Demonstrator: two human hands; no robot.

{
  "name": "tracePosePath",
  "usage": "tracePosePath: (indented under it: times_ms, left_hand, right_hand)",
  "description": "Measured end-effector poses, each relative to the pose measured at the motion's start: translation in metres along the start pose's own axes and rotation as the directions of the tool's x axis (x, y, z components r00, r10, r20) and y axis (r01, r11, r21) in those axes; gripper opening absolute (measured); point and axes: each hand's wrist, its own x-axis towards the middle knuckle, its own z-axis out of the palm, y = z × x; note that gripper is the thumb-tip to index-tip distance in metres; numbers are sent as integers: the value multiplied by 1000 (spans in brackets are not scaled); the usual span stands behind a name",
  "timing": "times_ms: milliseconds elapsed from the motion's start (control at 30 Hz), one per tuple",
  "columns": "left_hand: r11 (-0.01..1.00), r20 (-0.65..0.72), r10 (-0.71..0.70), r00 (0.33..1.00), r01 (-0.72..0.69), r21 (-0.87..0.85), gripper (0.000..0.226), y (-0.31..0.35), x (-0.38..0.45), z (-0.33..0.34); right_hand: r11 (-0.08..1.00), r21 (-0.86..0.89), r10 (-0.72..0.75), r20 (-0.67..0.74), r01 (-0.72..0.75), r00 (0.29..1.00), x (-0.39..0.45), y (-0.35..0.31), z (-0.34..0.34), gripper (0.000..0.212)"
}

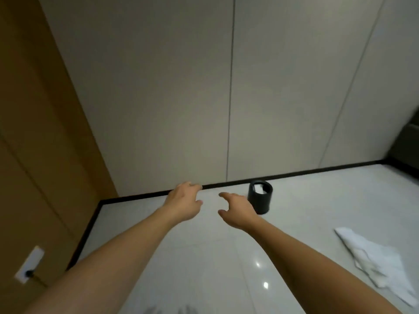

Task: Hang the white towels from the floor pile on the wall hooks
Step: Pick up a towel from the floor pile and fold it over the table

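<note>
1. Both bare forearms reach forward over the glossy white tiled floor (181, 257), side by side and a little apart.
2. The left hand (184, 203) holds nothing; its fingers are loosely curled, seen in front of the dark skirting (140, 197) at the foot of the wall.
3. The right hand (238, 210) is also empty, with thumb and fingers spread and slightly bent.
4. A white towel (376, 260) lies on the floor to the right, well apart from both hands. It is crumpled and partly folded, long in outline, with one narrow end pointing toward the wall and the wider end running toward the lower right edge of the view. Soft creases and a raised hem line show across its surface.
5. A small round black bin (259, 199) stands upright near the skirting, just beyond the right hand, with something white inside.
6. A brown wooden door (34, 155) fills the left side, and pale wall panels (158, 87) rise ahead.
</note>
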Motion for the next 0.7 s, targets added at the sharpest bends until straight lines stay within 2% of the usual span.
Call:
tracePosePath:
  times_ms: [133, 267, 500, 700]
  left_hand:
    - [989, 121, 148, 982, -150, 3, 55, 109, 47, 58]
    - [948, 225, 313, 923, -319, -10, 54, 201, 88, 112]
    - [821, 384, 547, 744, -566, -72, 54, 343, 173, 201]
    - [729, 485, 640, 596, -670, -139, 55, 445, 267, 280]
  right_hand:
    - [971, 60, 234, -46, -231, 971, -29, 114, -38, 62]
    - [911, 95, 409, -70, -402, 910, -60, 210, -67, 62]
    - [735, 204, 674, -109, -647, 731, -83, 350, -104, 61]
    - [549, 278, 830, -72, -788, 552, -67, 466, -129, 60]
